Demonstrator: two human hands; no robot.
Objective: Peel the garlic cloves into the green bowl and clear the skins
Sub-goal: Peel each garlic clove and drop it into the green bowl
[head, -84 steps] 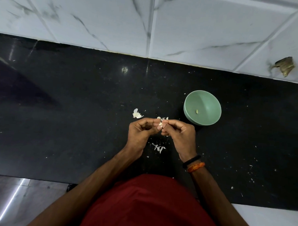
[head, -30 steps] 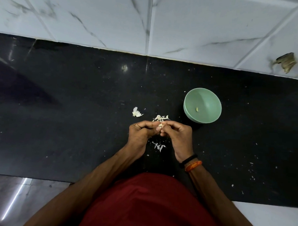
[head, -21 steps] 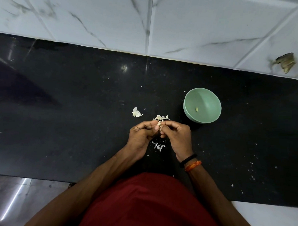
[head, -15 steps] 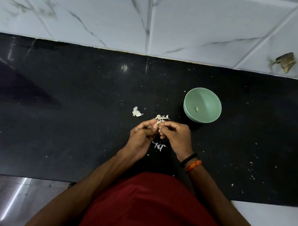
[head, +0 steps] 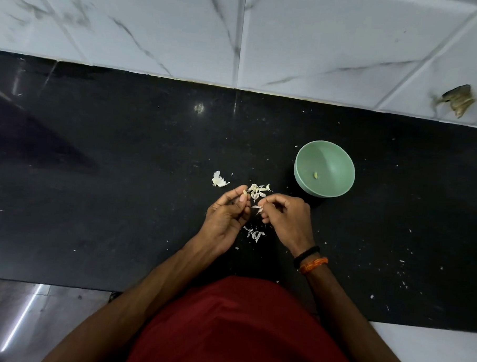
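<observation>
Left hand (head: pixel 226 214) pinching a small garlic clove (head: pixel 244 192) at centre frame; right hand (head: pixel 286 217) pinching a torn skin flake (head: pixel 258 208) just beside it. Best to drop the flake onto the bench (head: pixel 122 175) scraps, then carry the clove right to the green bowl (head: pixel 339 163).

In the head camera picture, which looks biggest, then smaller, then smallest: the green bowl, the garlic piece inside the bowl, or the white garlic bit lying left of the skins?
1. Green bowl, by far the biggest.
2. White garlic bit on the counter.
3. Garlic piece in the bowl, which looks smallest.
</observation>
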